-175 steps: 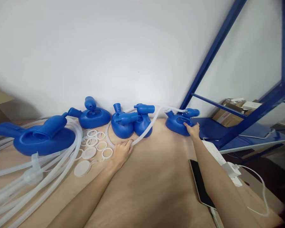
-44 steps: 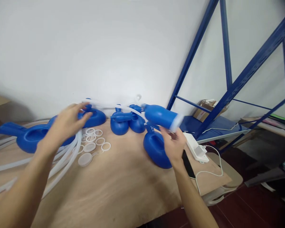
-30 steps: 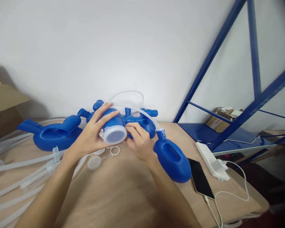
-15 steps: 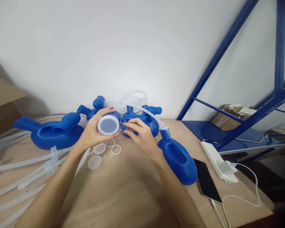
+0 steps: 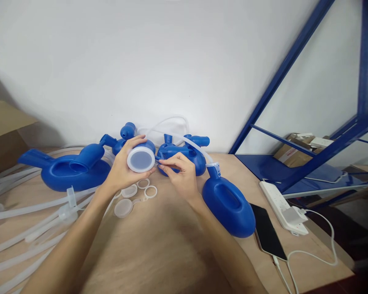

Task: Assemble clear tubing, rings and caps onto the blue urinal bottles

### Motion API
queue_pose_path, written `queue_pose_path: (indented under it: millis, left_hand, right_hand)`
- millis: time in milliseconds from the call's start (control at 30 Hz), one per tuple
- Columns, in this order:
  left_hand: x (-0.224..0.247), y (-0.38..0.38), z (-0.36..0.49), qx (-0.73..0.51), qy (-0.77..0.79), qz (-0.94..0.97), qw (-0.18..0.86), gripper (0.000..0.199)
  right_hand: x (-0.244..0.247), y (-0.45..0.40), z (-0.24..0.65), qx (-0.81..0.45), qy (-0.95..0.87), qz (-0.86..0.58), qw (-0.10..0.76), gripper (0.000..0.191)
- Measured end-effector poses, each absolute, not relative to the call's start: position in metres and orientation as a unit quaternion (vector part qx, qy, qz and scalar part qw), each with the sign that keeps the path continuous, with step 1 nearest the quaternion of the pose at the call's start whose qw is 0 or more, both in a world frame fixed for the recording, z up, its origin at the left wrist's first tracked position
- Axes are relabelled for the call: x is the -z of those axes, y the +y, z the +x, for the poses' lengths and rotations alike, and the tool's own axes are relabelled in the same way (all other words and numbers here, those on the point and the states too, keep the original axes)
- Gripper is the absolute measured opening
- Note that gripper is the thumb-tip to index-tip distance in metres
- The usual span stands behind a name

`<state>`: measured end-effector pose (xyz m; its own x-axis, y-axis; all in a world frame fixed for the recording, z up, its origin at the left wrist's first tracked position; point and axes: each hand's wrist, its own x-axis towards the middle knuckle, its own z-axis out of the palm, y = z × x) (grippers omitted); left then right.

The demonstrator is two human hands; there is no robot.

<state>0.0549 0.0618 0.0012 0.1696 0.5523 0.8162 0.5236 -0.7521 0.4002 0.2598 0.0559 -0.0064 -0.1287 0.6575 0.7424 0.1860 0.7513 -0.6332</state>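
My left hand (image 5: pixel 122 165) is wrapped round a blue part whose round mouth carries a translucent white cap (image 5: pixel 141 159), facing me. Beside the cap's right edge, my right hand (image 5: pixel 179 171) pinches a small clear piece that seems joined to the cap; fingers partly hide it. Below the hands, translucent caps (image 5: pixel 123 208) and rings (image 5: pixel 151 192) lie on the wooden table (image 5: pixel 147 253). Blue bottles stand behind and to both sides, one at the left (image 5: pixel 75 173) and one at the right (image 5: pixel 229 206) with a white tube (image 5: pixel 198 146) attached.
Pale tubes (image 5: pixel 27 212) with clear connectors spread over the table's left side, near a cardboard box (image 5: pixel 6 130). On the right lie a black phone (image 5: pixel 268 232) and a white power strip (image 5: pixel 279 206) with cables. A blue metal shelf (image 5: pixel 263 167) stands beyond.
My right hand's fingers have drawn closer together in a tighter pinch at the cap's edge. The cap has shifted slightly right and up with my left hand.
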Motion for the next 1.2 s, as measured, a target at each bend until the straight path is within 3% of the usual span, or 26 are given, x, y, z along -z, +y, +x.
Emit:
queue_pose_path:
  millis: [133,267,367,467,533,767,933,1200]
  left_hand:
    - [0.002,0.063,0.057,-0.551,0.367,0.749,0.021,0.074]
    - [0.000,0.063,0.050,-0.545,0.365,0.753,0.052,0.078]
    - [-0.008,0.053,0.049,-0.512,0.325,0.786,0.118,0.081]
    - [-0.020,0.033,0.058,-0.456,0.247,0.834,0.188,0.079]
    - [-0.030,0.017,0.067,-0.422,0.221,0.858,0.193,0.072]
    - [-0.056,-0.021,0.078,-0.386,0.281,0.878,0.039,0.072]
    - [-0.064,-0.034,0.074,-0.409,0.335,0.845,-0.077,0.050]
    - [-0.052,-0.016,0.074,-0.458,0.300,0.826,-0.131,0.029]
  right_hand:
    - [0.010,0.054,0.254,-0.171,-0.720,-0.282,0.611,0.015]
    - [-0.002,0.059,0.269,-0.160,-0.782,-0.254,0.546,0.011]
    - [-0.017,0.062,0.294,-0.098,-0.835,-0.227,0.491,0.035]
    - [-0.024,0.062,0.310,-0.057,-0.891,-0.202,0.403,0.080]
    - [-0.022,0.060,0.312,-0.029,-0.905,-0.204,0.371,0.093]
    - [-0.019,0.058,0.306,0.090,-0.892,-0.155,0.416,0.083]
    - [-0.025,0.055,0.314,0.178,-0.875,-0.229,0.387,0.065]
    - [-0.031,0.055,0.327,0.148,-0.894,-0.282,0.316,0.065]
